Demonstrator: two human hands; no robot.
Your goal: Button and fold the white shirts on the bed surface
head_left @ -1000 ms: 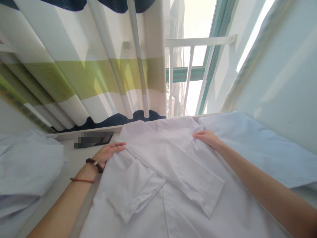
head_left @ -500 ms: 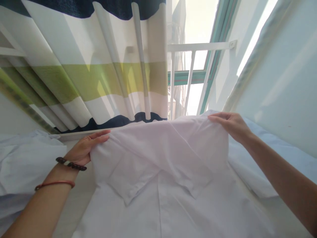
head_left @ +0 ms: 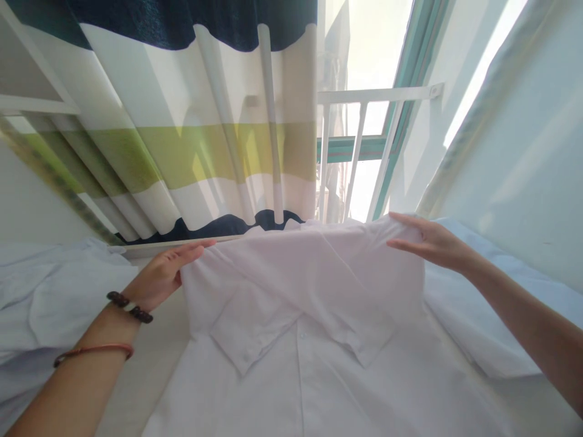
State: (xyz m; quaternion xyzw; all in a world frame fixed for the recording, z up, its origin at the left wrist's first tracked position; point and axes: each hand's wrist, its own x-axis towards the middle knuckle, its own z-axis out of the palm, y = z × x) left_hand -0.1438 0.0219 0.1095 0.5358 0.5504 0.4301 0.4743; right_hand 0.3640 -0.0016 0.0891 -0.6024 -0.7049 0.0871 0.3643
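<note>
A white collarless-looking garment, a button-front shirt (head_left: pixel 319 285), lies spread out with its front facing up and its upper part folded across. My left hand (head_left: pixel 166 270), wearing a dark beaded bracelet and a thin reddish bangle, rests along the shirt's far left corner, fingers stretched out straight. At the far right corner is my right hand (head_left: pixel 430 243), its thumb and fingers spread apart around the cloth. Some fingers of both hands are hidden behind the fabric. The shirt's near end runs out of view.
Crumpled white cloth (head_left: pixel 68 291) lies on the left. Pale folded cloth (head_left: pixel 483 303) lies on the right beside the wall (head_left: pixel 523 200). Beyond the shirt hang a striped curtain (head_left: pixel 182 152) and a white railing (head_left: pixel 378 95) before a window.
My right thumb and fingers have parted from their pinch on the shirt's corner. My left fingers have straightened and drawn closer together. The view has shifted slightly; the shirt stays nearly in place.
</note>
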